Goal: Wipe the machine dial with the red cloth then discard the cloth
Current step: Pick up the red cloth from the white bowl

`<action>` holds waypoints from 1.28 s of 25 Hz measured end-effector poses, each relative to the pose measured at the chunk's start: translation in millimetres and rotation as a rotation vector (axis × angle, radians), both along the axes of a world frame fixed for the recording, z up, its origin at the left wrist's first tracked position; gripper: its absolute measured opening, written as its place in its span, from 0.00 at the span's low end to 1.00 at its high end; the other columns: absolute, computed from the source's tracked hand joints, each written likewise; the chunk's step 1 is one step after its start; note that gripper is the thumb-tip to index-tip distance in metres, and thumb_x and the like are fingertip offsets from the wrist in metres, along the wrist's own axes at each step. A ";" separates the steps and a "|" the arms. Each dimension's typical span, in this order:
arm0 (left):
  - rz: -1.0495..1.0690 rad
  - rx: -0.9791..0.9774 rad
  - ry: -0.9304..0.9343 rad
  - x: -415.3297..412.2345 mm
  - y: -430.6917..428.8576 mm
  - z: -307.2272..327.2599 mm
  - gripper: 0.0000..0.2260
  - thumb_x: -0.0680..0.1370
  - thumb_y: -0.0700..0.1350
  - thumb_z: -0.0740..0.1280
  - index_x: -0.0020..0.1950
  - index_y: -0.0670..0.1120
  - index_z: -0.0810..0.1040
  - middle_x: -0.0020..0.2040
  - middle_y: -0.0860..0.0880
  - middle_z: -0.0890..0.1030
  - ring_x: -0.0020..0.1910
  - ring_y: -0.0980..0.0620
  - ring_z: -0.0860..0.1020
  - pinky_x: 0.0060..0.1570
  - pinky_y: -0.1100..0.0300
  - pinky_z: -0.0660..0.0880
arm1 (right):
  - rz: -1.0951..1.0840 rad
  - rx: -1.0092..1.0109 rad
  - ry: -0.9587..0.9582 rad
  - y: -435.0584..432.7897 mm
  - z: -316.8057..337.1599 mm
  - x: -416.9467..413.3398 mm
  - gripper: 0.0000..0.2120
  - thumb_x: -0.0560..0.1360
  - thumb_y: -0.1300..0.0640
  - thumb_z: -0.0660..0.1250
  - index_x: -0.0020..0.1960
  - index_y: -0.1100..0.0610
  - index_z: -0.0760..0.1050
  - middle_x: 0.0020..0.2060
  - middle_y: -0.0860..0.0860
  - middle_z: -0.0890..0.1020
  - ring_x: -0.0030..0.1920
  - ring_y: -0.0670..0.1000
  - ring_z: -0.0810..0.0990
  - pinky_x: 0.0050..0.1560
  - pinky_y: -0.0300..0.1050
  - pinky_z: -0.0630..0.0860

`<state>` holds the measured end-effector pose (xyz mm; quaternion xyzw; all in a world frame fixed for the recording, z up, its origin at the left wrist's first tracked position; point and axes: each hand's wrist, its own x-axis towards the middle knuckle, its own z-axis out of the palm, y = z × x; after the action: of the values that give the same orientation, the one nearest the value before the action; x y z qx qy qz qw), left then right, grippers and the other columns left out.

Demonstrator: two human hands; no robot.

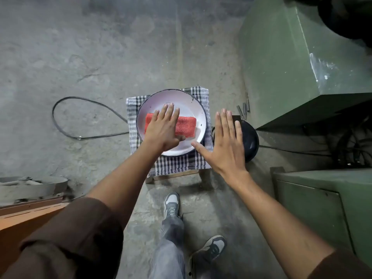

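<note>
**Two open hands over a plate on a workshop floor**

A grey concrete floor point(100, 47), stained and cracked, fills most of the view. A green machine body point(291, 57) rises at the right edge, with dark cables tucked under it. A black cable point(66, 129) loops across the floor at left. In the middle stands a small wooden stool, serving as the counter, draped in a checked cloth point(175, 164). On it sits a white plate point(191, 109) holding the folded red cloth point(186, 125). The left hand point(164, 127) lies flat over the cloth, its grip spread wide, perhaps touching. The right hand point(227, 143) hovers open above a black round object point(251, 140) beside the stool.
</note>
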<state>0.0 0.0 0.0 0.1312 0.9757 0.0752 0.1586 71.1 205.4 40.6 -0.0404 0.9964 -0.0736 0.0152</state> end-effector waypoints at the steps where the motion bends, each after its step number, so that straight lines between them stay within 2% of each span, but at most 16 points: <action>1: -0.045 -0.032 -0.045 -11.2 2.0 -8.8 0.48 0.77 0.66 0.67 0.85 0.44 0.46 0.85 0.43 0.45 0.84 0.44 0.44 0.82 0.45 0.45 | 0.001 0.009 -0.005 -2.1 -4.6 -2.9 0.52 0.77 0.25 0.53 0.84 0.62 0.47 0.84 0.60 0.50 0.85 0.56 0.47 0.83 0.60 0.48; 3: -0.103 -0.067 -0.119 -31.3 2.7 -22.1 0.50 0.76 0.65 0.70 0.84 0.43 0.46 0.85 0.42 0.46 0.84 0.43 0.45 0.82 0.45 0.47 | -0.011 0.025 -0.019 -4.4 -15.1 -10.0 0.52 0.77 0.25 0.53 0.84 0.63 0.48 0.84 0.59 0.51 0.85 0.56 0.47 0.84 0.60 0.47; 5: -0.138 -0.085 -0.142 -43.9 5.5 -30.2 0.49 0.75 0.62 0.72 0.84 0.43 0.49 0.84 0.41 0.53 0.83 0.41 0.52 0.81 0.45 0.52 | -0.012 0.043 -0.043 -7.2 -24.1 -14.3 0.52 0.78 0.25 0.54 0.84 0.63 0.47 0.85 0.59 0.50 0.85 0.55 0.46 0.84 0.59 0.46; 7: -0.141 -0.102 -0.148 -45.4 5.2 -36.8 0.47 0.72 0.59 0.76 0.81 0.42 0.56 0.77 0.38 0.67 0.76 0.38 0.66 0.76 0.45 0.61 | -0.002 0.044 -0.075 -10.3 -28.5 -15.9 0.51 0.78 0.26 0.53 0.85 0.62 0.46 0.85 0.58 0.48 0.85 0.55 0.44 0.84 0.58 0.44; 9: -0.122 -0.118 -0.157 -47.9 3.9 -38.9 0.42 0.70 0.58 0.78 0.75 0.41 0.65 0.68 0.40 0.73 0.66 0.38 0.74 0.68 0.46 0.69 | 0.004 0.046 -0.075 -11.8 -32.5 -18.0 0.49 0.79 0.28 0.54 0.84 0.62 0.48 0.85 0.58 0.49 0.85 0.55 0.45 0.84 0.57 0.44; 12: -0.119 -0.134 -0.182 -51.1 3.8 -40.9 0.38 0.67 0.57 0.81 0.68 0.41 0.70 0.63 0.41 0.73 0.62 0.40 0.75 0.61 0.46 0.72 | -0.006 0.003 -0.059 -14.2 -33.0 -20.4 0.46 0.79 0.31 0.57 0.84 0.62 0.52 0.84 0.58 0.52 0.85 0.56 0.47 0.84 0.58 0.46; 21: -0.103 -0.165 -0.206 -53.2 5.7 -43.6 0.40 0.63 0.61 0.82 0.66 0.42 0.72 0.61 0.41 0.75 0.61 0.40 0.75 0.59 0.49 0.72 | -0.018 0.020 -0.071 -14.3 -32.7 -23.3 0.47 0.80 0.31 0.58 0.84 0.62 0.51 0.85 0.58 0.50 0.85 0.55 0.45 0.84 0.57 0.44; 23: -0.067 -0.112 -0.240 -53.1 5.9 -38.9 0.36 0.64 0.59 0.83 0.63 0.42 0.75 0.58 0.41 0.77 0.57 0.40 0.76 0.53 0.49 0.72 | -0.021 0.024 -0.074 -14.5 -31.6 -24.2 0.47 0.80 0.30 0.57 0.84 0.62 0.50 0.85 0.58 0.50 0.85 0.55 0.45 0.84 0.57 0.43; 25: -0.035 -0.068 -0.287 -53.7 7.9 -33.4 0.26 0.66 0.54 0.81 0.57 0.42 0.80 0.50 0.42 0.78 0.47 0.42 0.76 0.45 0.52 0.70 | -0.023 0.020 -0.070 -15.7 -31.5 -24.0 0.47 0.80 0.31 0.58 0.84 0.62 0.50 0.85 0.58 0.50 0.85 0.55 0.45 0.84 0.57 0.44; 27: 0.000 -0.042 -0.332 -55.2 9.8 -27.1 0.17 0.67 0.49 0.80 0.50 0.42 0.83 0.41 0.44 0.76 0.40 0.44 0.75 0.41 0.54 0.70 | -0.023 0.023 -0.076 -17.3 -31.1 -23.9 0.46 0.80 0.31 0.57 0.84 0.61 0.50 0.85 0.58 0.49 0.85 0.55 0.44 0.84 0.57 0.44; 29: 0.031 -0.007 -0.359 -55.6 10.1 -25.1 0.12 0.67 0.45 0.78 0.46 0.43 0.82 0.43 0.44 0.77 0.38 0.43 0.76 0.39 0.54 0.70 | -0.022 0.030 -0.079 -18.4 -30.1 -23.8 0.46 0.80 0.30 0.56 0.85 0.61 0.49 0.85 0.57 0.49 0.85 0.54 0.43 0.84 0.57 0.44; 31: 0.041 0.039 -0.371 -56.1 9.7 -23.7 0.10 0.67 0.42 0.77 0.46 0.42 0.82 0.46 0.43 0.76 0.40 0.42 0.78 0.39 0.55 0.71 | -0.028 0.020 -0.075 -18.4 -29.3 -24.1 0.46 0.80 0.30 0.56 0.85 0.61 0.49 0.85 0.57 0.48 0.85 0.54 0.43 0.84 0.58 0.45; 32: 0.052 0.066 -0.383 -57.7 9.2 -23.2 0.10 0.68 0.41 0.76 0.47 0.42 0.82 0.45 0.44 0.77 0.39 0.42 0.78 0.38 0.55 0.71 | -0.030 0.020 -0.075 -17.8 -28.6 -24.6 0.46 0.80 0.30 0.56 0.85 0.61 0.49 0.85 0.57 0.48 0.85 0.54 0.43 0.84 0.58 0.45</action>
<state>-57.7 9.2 -23.2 0.0944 0.9278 0.1346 0.3349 46.5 187.6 11.9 -0.0223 0.9963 -0.0652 0.0517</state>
